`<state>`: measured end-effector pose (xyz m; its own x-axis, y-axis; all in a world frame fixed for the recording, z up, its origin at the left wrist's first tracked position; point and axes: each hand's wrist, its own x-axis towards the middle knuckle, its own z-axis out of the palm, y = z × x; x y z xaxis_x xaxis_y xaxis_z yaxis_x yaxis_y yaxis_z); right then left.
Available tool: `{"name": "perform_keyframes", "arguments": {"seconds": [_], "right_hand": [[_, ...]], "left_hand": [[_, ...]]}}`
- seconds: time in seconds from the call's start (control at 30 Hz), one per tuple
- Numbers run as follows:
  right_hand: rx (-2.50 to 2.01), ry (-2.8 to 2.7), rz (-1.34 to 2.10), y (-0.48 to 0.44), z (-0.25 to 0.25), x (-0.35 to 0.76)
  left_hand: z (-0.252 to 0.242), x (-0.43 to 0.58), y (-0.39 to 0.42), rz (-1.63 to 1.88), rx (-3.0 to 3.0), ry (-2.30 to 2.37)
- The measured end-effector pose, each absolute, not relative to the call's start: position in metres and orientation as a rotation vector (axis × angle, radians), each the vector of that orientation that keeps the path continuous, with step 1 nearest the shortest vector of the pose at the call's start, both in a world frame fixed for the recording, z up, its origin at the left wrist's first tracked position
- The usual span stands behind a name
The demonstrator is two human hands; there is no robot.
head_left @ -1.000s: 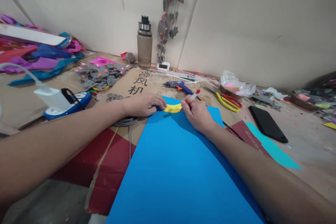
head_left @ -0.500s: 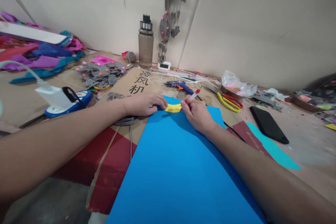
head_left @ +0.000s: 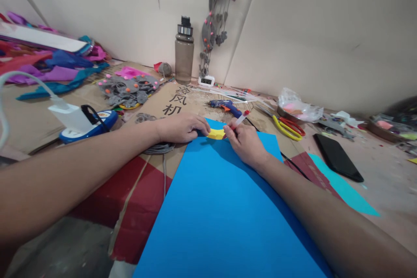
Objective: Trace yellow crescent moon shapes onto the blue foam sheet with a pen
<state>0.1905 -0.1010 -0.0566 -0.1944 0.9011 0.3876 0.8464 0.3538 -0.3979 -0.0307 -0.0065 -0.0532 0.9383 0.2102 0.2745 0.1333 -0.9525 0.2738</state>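
Head view, left to right: left hand [head_left: 180, 127] lies flat, fingertips pressing the yellow cut-out [head_left: 216, 134] onto the far edge of the blue sheet [head_left: 224, 208], apparently so it cannot slip; right hand [head_left: 246, 142], fist-like and resting on the sheet, pinches a red-capped pen [head_left: 240, 119] with its tip at the cut-out's right end; both forearms reach far across the cardboard-covered table [head_left: 384, 173].

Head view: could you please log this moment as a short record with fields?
left hand: presses the yellow piece onto the blue sheet
right hand: holds a pen at the piece's edge
behind: glue gun, bottle
right side: scissors, phone
left side: grey felt shapes
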Motion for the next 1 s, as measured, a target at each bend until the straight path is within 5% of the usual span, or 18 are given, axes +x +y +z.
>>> {"name": "perform_keyframes", "arguments": {"seconds": [1.0], "right_hand": [[-1.449, -2.093, 0.195, -0.098, -0.057, 0.179]], "left_hand": [[-0.049, -0.031, -0.01, 0.42, 2.818, 0.278]]}}
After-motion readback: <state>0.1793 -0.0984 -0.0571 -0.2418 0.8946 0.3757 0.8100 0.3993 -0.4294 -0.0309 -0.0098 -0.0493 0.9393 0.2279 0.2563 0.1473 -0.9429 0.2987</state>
